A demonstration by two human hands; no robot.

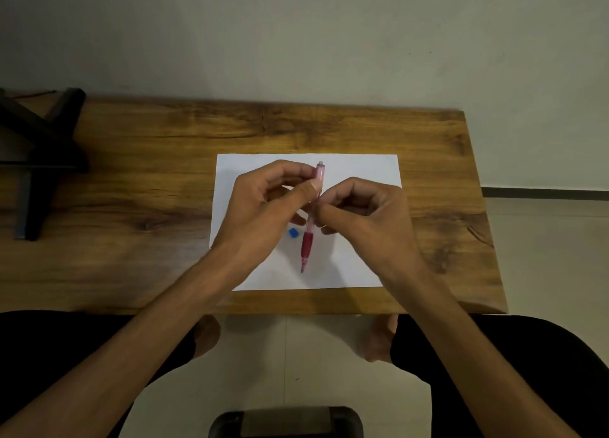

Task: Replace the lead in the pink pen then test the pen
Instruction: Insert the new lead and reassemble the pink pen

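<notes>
1. Above the white paper sheet [356,174] on the brown wooden table [131,160]: translucent pink plastic pen [308,236], tip toward the person, dark red grip low.
2. Left hand [263,203] pinches the upper barrel; right hand [362,213] pinches mid-barrel.
3. Small blue plastic piece [293,233] rests on the sheet, beside the pen.
4. Advice: keep the barrel steady over the sheet, and feed any lead gently.

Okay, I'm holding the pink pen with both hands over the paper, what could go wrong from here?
1. Both hands, left hand and right hand, pinch the pink pen at mid-barrel with its tip near the paper; pressing down could snap any lead sticking out.
2. The small blue piece lies loose beside the pen, close under the left hand; a careless move might knock it off the paper, perhaps off the table.
</notes>
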